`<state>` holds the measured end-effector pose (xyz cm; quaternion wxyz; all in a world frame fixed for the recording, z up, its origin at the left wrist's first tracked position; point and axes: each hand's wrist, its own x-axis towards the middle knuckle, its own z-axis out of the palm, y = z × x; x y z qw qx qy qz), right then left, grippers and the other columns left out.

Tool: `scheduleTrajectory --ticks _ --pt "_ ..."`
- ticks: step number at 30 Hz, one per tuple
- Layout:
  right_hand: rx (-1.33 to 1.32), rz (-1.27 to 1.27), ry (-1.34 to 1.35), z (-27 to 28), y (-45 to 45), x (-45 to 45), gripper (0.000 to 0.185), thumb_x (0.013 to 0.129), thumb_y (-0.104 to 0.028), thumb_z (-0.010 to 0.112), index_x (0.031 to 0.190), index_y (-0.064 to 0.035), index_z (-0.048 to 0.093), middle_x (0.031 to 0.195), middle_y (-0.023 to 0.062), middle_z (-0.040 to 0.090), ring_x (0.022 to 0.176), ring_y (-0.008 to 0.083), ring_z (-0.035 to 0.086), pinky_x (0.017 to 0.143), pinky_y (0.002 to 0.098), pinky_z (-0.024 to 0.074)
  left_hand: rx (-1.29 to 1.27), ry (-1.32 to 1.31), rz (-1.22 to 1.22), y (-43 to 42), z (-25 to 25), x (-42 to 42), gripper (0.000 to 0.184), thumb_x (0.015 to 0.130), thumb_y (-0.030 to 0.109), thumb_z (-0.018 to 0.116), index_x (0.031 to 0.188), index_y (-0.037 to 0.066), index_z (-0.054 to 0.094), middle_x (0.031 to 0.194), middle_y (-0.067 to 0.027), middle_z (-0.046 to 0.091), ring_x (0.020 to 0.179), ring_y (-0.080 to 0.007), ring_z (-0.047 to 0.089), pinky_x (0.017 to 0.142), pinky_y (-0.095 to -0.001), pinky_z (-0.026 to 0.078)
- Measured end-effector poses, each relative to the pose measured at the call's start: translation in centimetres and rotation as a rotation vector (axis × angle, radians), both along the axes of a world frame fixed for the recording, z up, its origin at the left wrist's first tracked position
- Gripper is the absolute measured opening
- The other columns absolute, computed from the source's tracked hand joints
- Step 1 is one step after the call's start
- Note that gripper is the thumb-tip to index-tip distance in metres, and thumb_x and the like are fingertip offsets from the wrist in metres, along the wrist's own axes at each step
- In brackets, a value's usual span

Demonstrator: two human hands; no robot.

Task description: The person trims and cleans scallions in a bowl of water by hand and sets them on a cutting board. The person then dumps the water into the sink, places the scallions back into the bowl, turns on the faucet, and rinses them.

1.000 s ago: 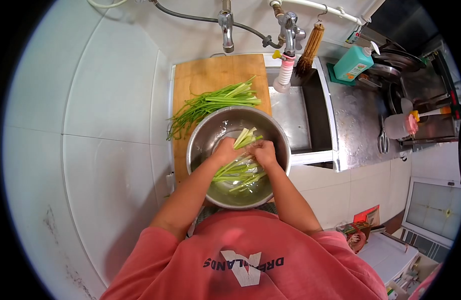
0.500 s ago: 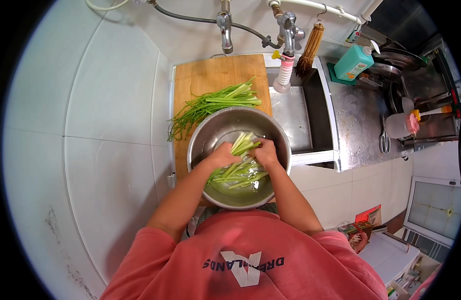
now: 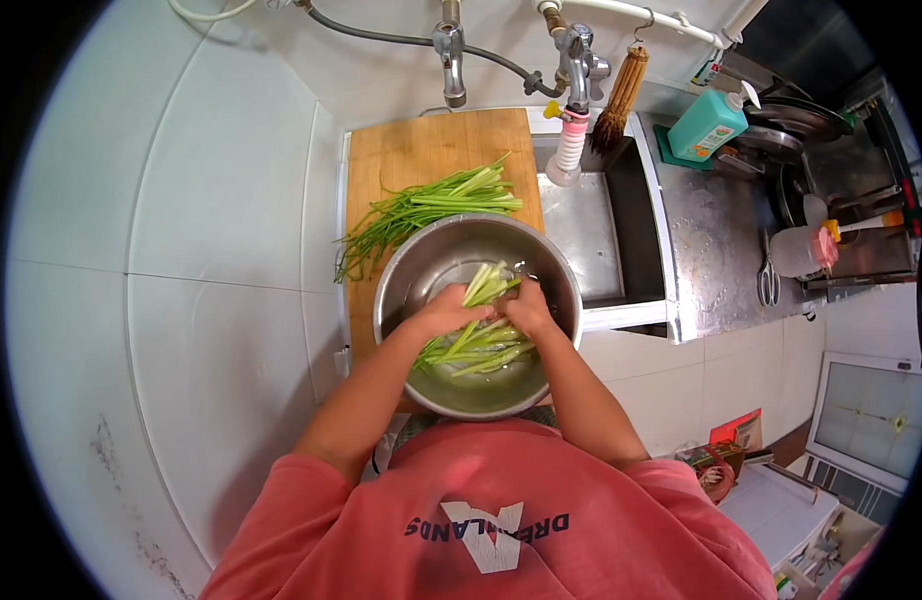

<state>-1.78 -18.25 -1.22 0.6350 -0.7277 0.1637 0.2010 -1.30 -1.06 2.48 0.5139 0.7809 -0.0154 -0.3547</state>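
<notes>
Over the water in a steel basin (image 3: 396, 290), my left hand (image 3: 449, 312) is closed round a few pale-green celery stalks (image 3: 484, 284). My right hand (image 3: 527, 308) sits against it with fingers bent in on the same stalks, its fingertips partly hidden. More celery stalks (image 3: 481, 355) lie in the water below both hands. Behind the basin, a separate bunch of thin green stalks (image 3: 436, 207) rests on a wooden board (image 3: 441, 145).
A sink (image 3: 586, 235) adjoins the board on the right, under a faucet with a pink-and-white nozzle (image 3: 569, 150). A brush (image 3: 621, 100) hangs beside it. On the steel counter are a turquoise pump bottle (image 3: 708, 126) and scissors (image 3: 769, 283). Tiled wall (image 3: 221, 340) bounds the left.
My right hand has moved slightly left, closer to my left hand. The stalks in the water have shifted a little. The bunch on the board has stayed put.
</notes>
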Motion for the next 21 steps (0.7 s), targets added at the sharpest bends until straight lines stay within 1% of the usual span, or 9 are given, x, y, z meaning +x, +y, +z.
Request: scheduleTrajectory --ticks 3,5,7,8,10,11,16,18,21 --pt "-0.096 0.035 -0.016 0.3 -0.1 -0.3 0.022 0.067 0.000 0.061 0.088 0.0054 0.058 0.072 0.0142 0.064 0.055 0.0197 0.061 0.054 0.0297 0.0496 0.336 -0.302 -0.148 0.3 -1.5 0.4 0.022 0.080 0.009 0.061 0.098 -0.002 0.057 0.073 -0.0058 0.059 0.064 -0.0117 0.056 0.059 -0.0288 0.046" --pt "-0.195 0.009 -0.050 1.1 -0.3 -0.4 0.024 0.067 0.000 0.063 0.090 0.0043 0.059 0.071 0.0135 0.064 0.054 0.0195 0.061 0.054 0.0297 0.0494 0.236 -0.220 -0.043 1.3 -1.2 0.7 0.021 0.081 0.008 0.060 0.098 -0.002 0.057 0.073 -0.0064 0.059 0.066 -0.0122 0.057 0.060 -0.0284 0.047" --pt "-0.427 0.582 -0.251 1.6 -1.0 -0.5 0.026 0.067 -0.005 0.063 0.093 -0.0022 0.062 0.065 0.0115 0.064 0.059 0.0202 0.064 0.058 0.0292 0.0505 -0.007 -0.118 0.150 1.5 -1.0 0.5 0.016 0.081 0.007 0.061 0.093 -0.003 0.059 0.071 -0.0075 0.060 0.061 -0.0126 0.058 0.055 -0.0261 0.047" --pt "-0.430 0.580 -0.250 1.5 -1.3 -0.4 0.026 0.067 -0.005 0.063 0.093 -0.0022 0.062 0.065 0.0115 0.064 0.059 0.0202 0.064 0.058 0.0292 0.0505 -0.010 -0.118 0.148 1.3 -0.9 0.4 0.016 0.081 0.007 0.061 0.093 -0.003 0.059 0.071 -0.0075 0.060 0.061 -0.0126 0.058 0.055 -0.0261 0.047" --pt "-0.101 0.379 0.017 0.7 -1.6 0.0 0.019 0.066 -0.004 0.065 0.084 -0.0029 0.064 0.063 0.0114 0.063 0.056 0.0187 0.063 0.055 0.0299 0.0504 0.098 0.084 0.024 1.1 0.1 0.6 0.021 0.076 0.011 0.067 0.093 -0.001 0.060 0.069 -0.0078 0.062 0.054 -0.0124 0.058 0.051 -0.0267 0.048" --pt "-0.153 0.165 -0.079 -0.1 -1.4 -0.1 0.007 0.071 0.003 0.065 0.076 0.0017 0.059 0.064 0.0080 0.060 0.049 0.0128 0.057 0.041 0.0270 0.0435 0.099 0.082 0.030 0.9 0.2 0.5 0.021 0.076 0.011 0.067 0.093 -0.001 0.060 0.069 -0.0078 0.062 0.054 -0.0124 0.058 0.051 -0.0267 0.048" --pt "-0.004 -0.011 0.010 -0.3 -0.9 0.1 0.009 0.075 -0.004 0.066 0.074 0.0026 0.059 0.062 0.0061 0.060 0.051 0.0125 0.057 0.047 0.0258 0.0468 -0.204 0.289 0.190 0.2 -0.1 -1.5 0.021 0.075 0.014 0.070 0.088 0.000 0.062 0.066 -0.0061 0.060 0.048 -0.0103 0.051 0.044 -0.0248 0.040" --pt "0.287 -0.148 0.061 -0.8 -0.6 0.1 0.006 0.078 -0.003 0.063 0.080 0.0016 0.059 0.066 0.0058 0.060 0.054 0.0133 0.056 0.049 0.0252 0.0473 -0.205 0.259 0.219 0.1 -0.3 -1.7 0.018 0.076 0.014 0.070 0.084 0.001 0.060 0.066 -0.0059 0.059 0.047 -0.0100 0.048 0.043 -0.0242 0.038" --pt "0.365 -0.243 0.111 -0.8 -0.3 0.1 0.007 0.081 -0.003 0.059 0.086 0.0015 0.058 0.073 0.0064 0.059 0.056 0.0139 0.056 0.050 0.0241 0.0479 -0.197 0.320 0.275 0.0 -0.1 -1.5 0.019 0.076 0.014 0.070 0.084 0.000 0.060 0.068 -0.0065 0.060 0.049 -0.0101 0.048 0.045 -0.0241 0.039"
